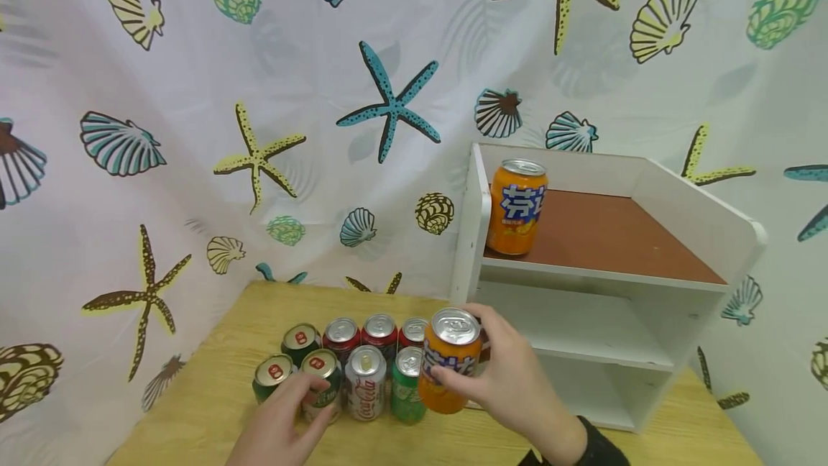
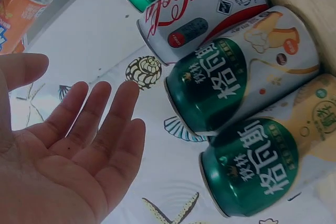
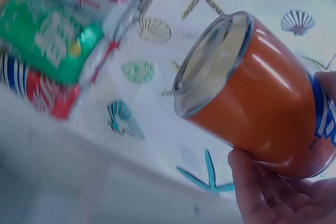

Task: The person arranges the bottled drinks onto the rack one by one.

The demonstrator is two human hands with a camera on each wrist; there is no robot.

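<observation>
My right hand (image 1: 511,376) grips an orange soda can (image 1: 441,395) upright in the air, just left of the shelf. In the right wrist view this orange can (image 3: 257,103) is tilted, with fingers (image 3: 247,182) beneath it. My left hand (image 1: 281,419) hovers at the front of the can group, nearest a green-and-white can (image 1: 323,363). Its palm and spread, relaxed fingers (image 2: 118,114) hold nothing in the left wrist view. Beside that can stand a white Coca-Cola can (image 1: 366,390), a green can (image 1: 407,398) and another green-topped can (image 1: 270,372).
Behind them stand several red cans (image 1: 379,333) and a dark green can (image 1: 300,340). A white shelf unit (image 1: 582,351) with a brown top stands at the right. Another orange can (image 1: 514,218) sits at its top left corner. A shell-patterned cloth (image 1: 310,193) hangs behind the wooden table (image 1: 187,408).
</observation>
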